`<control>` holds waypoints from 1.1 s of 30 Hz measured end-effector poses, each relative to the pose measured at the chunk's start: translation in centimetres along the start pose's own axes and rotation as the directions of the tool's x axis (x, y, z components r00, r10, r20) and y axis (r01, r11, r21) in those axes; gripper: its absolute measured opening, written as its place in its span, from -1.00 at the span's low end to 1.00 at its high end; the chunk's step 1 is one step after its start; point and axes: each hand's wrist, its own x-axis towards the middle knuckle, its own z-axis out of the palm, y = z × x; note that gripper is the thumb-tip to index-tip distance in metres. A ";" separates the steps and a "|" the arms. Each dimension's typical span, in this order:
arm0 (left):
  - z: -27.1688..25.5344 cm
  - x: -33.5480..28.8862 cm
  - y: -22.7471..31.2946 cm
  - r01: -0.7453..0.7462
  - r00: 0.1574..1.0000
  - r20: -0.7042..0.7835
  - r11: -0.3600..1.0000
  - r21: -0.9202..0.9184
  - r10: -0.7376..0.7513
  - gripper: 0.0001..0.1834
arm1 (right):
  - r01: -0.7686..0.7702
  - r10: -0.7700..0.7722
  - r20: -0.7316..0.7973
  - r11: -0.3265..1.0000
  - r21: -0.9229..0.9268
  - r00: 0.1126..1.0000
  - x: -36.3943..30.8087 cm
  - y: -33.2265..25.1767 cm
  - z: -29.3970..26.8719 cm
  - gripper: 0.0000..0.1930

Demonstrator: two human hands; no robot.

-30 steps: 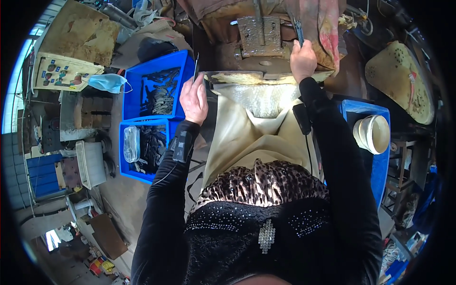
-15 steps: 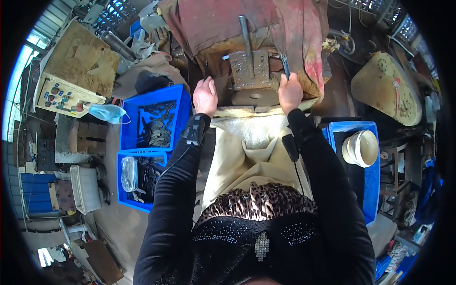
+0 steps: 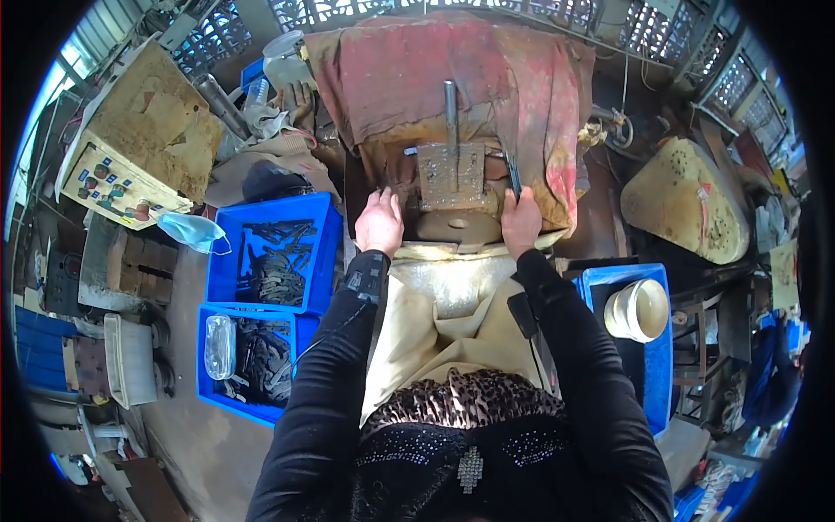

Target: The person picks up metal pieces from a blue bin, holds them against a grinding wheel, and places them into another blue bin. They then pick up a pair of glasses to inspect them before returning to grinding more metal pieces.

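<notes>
Gripping a slim, dark, straight tool (image 3: 514, 177) in the right hand (image 3: 521, 223); it juts forward, right of the wet, rough brown block (image 3: 450, 177). Left hand (image 3: 379, 223) near flat round disc (image 3: 459, 234), can't tell its grip.

Workshop, grimy machine (image 3: 452, 174) w/ post (image 3: 450, 113), ctrl box (image 3: 161, 117) w/ knobs (image 3: 90, 181), bins (image 3: 326, 248) of dark pcs (image 3: 283, 277)

Blue face mask (image 3: 191, 230) beside control box (image 3: 165, 122), white bucket (image 3: 621, 313) inside blue tub (image 3: 663, 374)
</notes>
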 end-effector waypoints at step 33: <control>-0.7 0.1 0.7 0.020 0.999 0.044 1.000 -0.012 -0.019 -0.63 | 0.222 -0.208 -0.086 0.955 0.195 0.974 15.2 -15.8 5.2 -0.67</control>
